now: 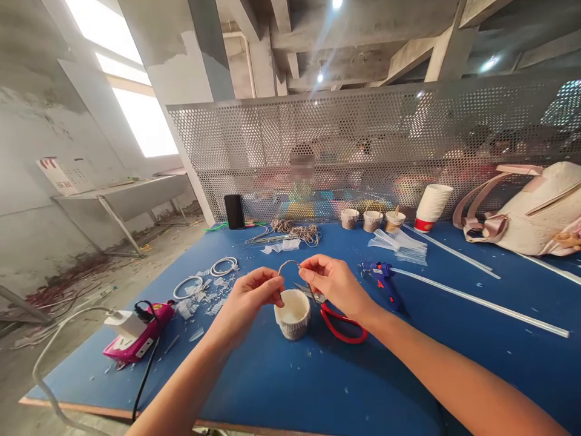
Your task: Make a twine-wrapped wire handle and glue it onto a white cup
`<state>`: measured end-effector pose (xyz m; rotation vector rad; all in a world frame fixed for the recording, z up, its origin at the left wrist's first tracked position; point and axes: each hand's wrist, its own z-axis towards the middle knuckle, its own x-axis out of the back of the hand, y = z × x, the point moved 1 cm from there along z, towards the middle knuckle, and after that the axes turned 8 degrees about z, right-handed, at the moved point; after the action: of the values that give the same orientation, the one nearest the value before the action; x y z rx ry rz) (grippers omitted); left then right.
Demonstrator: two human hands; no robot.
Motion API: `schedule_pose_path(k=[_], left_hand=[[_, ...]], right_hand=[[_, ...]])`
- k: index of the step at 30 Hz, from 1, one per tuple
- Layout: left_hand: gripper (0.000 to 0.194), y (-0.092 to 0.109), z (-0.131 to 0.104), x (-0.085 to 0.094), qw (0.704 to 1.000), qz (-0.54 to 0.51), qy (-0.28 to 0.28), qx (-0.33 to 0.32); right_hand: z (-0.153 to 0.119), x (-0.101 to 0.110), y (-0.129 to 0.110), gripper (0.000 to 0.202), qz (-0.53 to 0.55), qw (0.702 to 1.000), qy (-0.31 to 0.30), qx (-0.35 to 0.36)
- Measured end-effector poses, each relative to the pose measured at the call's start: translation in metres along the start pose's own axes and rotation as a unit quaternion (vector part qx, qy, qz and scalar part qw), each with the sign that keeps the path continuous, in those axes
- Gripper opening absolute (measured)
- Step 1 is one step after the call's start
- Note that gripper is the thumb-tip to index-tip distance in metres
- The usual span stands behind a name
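Observation:
Between my two hands a short piece of twisted cord [289,262] bows upward in an arch. My left hand [258,289] pinches one end, and my right hand [330,280] pinches the other. Just below stands a small whitish cup [293,324] with a rough, wrapped-looking outside, upright on the blue table and touched by neither hand. Red-handled scissors [344,327] lie to the right of the cup, partly under my right hand, their blades pointing away to the left.
A blue glue gun [385,281] with a long clear stick lies right. Three similar cups [372,220], stacked paper cups [433,208] and a bag [540,209] line the back. Cord bundles [304,233] lie behind my hands. A pink power strip [138,339] sits left, near white cable coils [224,266].

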<state>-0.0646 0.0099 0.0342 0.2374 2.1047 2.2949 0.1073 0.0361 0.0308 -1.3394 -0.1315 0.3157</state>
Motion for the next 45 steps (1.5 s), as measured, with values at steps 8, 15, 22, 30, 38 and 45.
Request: schedule_pose_path(k=[8,15,22,30,38,45], left_hand=[[0.017,-0.005,-0.001,0.007,0.997,0.043,0.06,-0.007],[0.019,-0.007,-0.005,0.002,0.999,0.003,0.049,0.003],[0.018,-0.01,-0.007,0.0,0.999,-0.012,0.047,0.003],[0.022,-0.015,-0.007,-0.001,0.998,0.019,0.055,-0.016],[0.022,-0.014,-0.01,-0.009,0.998,0.012,0.064,-0.016],[0.021,-0.013,-0.013,-0.013,0.995,0.022,0.093,-0.035]], right_hand=[[-0.002,0.007,-0.001,0.01,0.02,0.988,-0.101,-0.116],[-0.001,0.006,0.005,0.012,0.022,0.996,-0.058,-0.07],[-0.005,0.001,0.013,0.017,0.044,0.997,-0.035,-0.046],[-0.006,0.0,0.016,0.022,0.058,0.997,-0.031,-0.043],[-0.008,-0.005,0.015,0.024,0.009,0.998,0.044,0.04],[-0.015,-0.007,0.015,0.022,-0.008,0.995,0.06,0.077]])
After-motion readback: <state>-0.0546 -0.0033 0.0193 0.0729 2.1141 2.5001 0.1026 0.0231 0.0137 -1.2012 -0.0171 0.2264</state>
